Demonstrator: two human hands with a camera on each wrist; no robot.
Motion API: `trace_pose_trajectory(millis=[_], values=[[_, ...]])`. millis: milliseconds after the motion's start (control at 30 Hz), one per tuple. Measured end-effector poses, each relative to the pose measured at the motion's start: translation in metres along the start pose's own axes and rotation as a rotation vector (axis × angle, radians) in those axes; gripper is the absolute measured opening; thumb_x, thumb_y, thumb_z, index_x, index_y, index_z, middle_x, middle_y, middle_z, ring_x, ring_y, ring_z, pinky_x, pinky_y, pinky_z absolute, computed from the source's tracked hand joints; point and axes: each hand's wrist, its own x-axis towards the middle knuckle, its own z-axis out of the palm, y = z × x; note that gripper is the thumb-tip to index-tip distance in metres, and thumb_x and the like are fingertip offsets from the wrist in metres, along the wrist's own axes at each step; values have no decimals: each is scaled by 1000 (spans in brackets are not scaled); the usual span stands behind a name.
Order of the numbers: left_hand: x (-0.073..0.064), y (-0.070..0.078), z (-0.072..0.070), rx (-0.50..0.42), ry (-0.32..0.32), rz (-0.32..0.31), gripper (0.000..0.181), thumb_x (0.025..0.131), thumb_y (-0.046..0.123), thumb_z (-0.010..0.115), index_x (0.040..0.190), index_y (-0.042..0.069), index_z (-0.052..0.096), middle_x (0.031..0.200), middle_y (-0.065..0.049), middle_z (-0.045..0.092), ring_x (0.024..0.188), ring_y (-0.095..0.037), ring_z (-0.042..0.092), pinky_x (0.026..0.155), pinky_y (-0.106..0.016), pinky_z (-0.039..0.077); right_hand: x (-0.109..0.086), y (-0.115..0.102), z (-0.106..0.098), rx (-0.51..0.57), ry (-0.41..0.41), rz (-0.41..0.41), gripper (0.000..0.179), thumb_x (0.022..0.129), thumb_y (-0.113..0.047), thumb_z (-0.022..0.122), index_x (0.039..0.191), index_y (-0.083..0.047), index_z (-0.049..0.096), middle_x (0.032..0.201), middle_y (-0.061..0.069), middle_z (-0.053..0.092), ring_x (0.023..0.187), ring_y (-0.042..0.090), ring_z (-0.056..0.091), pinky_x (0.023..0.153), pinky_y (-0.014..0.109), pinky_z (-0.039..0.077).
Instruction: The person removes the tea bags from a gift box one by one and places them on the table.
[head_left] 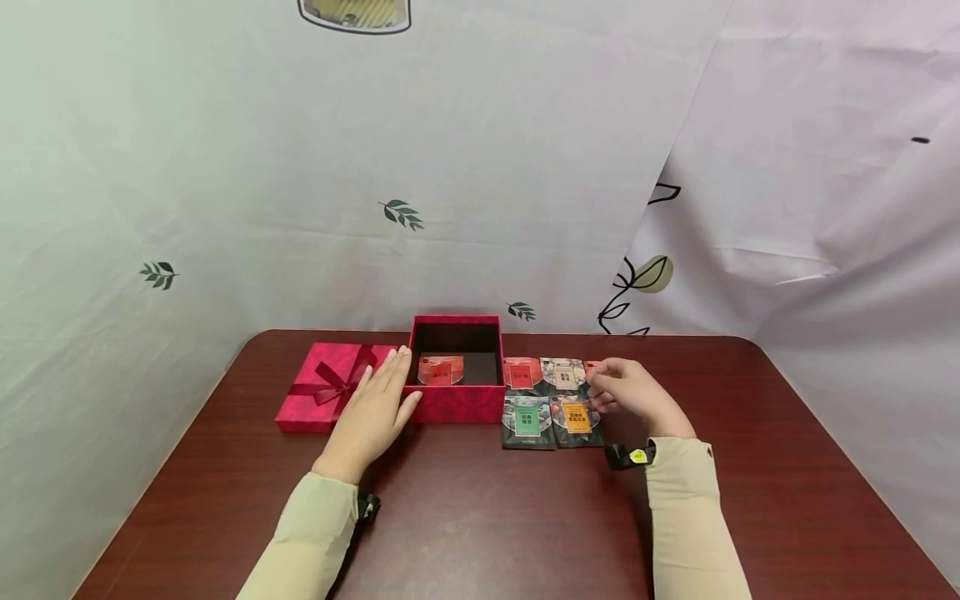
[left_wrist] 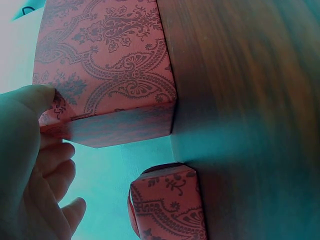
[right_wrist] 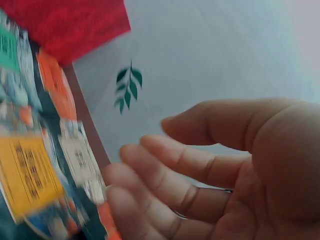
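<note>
An uncovered red gift box (head_left: 459,406) with a dark inside stands at the back of the table, holding a sachet with a red label (head_left: 441,370). My left hand (head_left: 372,417) is at its left side, fingers extended; in the left wrist view the thumb (left_wrist: 42,97) touches the patterned wall. Over the right end of the sachet rows hovers my right hand (head_left: 636,396), fingers loosely bent and holding nothing. Near it lie an orange-labelled sachet (head_left: 577,418), a cream one (head_left: 564,375), and a red one (head_left: 592,365) that the hand partly hides.
The red lid with a ribbon bow (head_left: 315,387) lies left of the box, partly behind the left hand. Against the box's right side are a green-labelled sachet (head_left: 527,422) and another red one (head_left: 522,375). A white printed cloth (head_left: 480,167) hangs behind the table.
</note>
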Motion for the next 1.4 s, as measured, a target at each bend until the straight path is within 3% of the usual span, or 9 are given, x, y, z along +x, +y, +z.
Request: trace_pose_trajectory(millis=[233,533,700,833,933,1133,1400], values=[[0,0,-1,-6,-2,-2,71,101,30,63,157,-1,32,162,-18,32,152,-35,26,121,-57,21,5,-16,27,155,77,-102,26,103,-7,54,119,13,57,86,14,69,72,19,69,72,36,62],[-1,1,0,1,9,9,71,100,30,64,157,-1,32,162,-18,33,150,-36,28,121,-57,22,7,-30,70,261,160,-150,21,101,-4,54,116,10,62,91,17,68,76,24,70,76,41,62],[-2,1,1,3,12,10,71,101,30,63,157,-1,32,161,-19,34,151,-35,27,121,-58,23,6,-43,93,309,223,-218,20,98,2,54,112,9,65,91,13,70,75,19,71,78,43,62],[-2,1,1,8,11,9,72,101,31,63,157,-1,32,162,-18,34,151,-34,27,121,-57,22,9,-58,108,346,211,-293,19,97,5,53,111,10,66,98,25,69,78,25,72,75,36,63],[-2,0,0,10,12,4,72,101,31,63,157,-1,32,162,-18,34,151,-34,27,121,-57,22,13,-70,116,361,169,-316,18,98,4,53,111,10,65,100,26,68,86,35,72,75,34,62],[-2,1,-1,7,11,1,72,100,31,63,157,-1,32,162,-18,34,151,-34,27,121,-57,22,25,-88,131,371,110,-298,18,98,6,53,111,9,65,100,17,70,94,39,70,77,34,62],[0,1,1,9,10,-1,72,100,31,64,157,-1,32,162,-18,34,151,-34,27,121,-57,23,50,-97,148,351,54,-161,27,102,-4,56,124,10,62,124,29,64,110,42,66,91,41,59]])
